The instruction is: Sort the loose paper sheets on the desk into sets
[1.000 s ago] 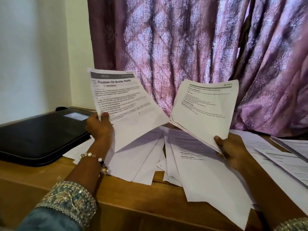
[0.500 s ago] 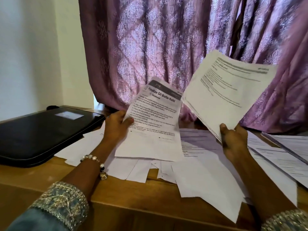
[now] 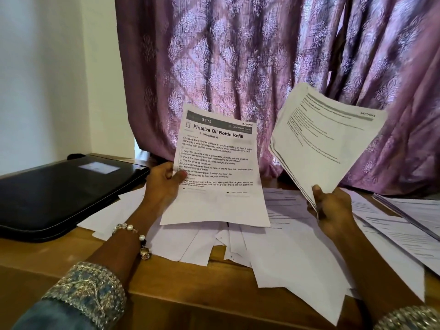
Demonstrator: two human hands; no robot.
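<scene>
My left hand (image 3: 164, 184) grips one printed sheet (image 3: 219, 172) headed "Finalize Oil Bottle Refill" by its left edge, thumb across the text, upright above the desk. My right hand (image 3: 331, 208) pinches the lower corner of a thin stack of printed sheets (image 3: 323, 144), tilted up to the right in front of the curtain. Under both hands, several loose sheets (image 3: 281, 246) lie fanned and overlapping on the wooden desk (image 3: 147, 289).
A closed black laptop (image 3: 59, 191) lies on the desk at the left. More printed sheets (image 3: 409, 220) lie along the right edge. A purple patterned curtain (image 3: 238, 67) hangs right behind the desk, with a white wall at the left.
My left hand has brought its sheet from the left toward the middle and turned it upright. The stack in my right hand rose and swung right, then came lower again.
</scene>
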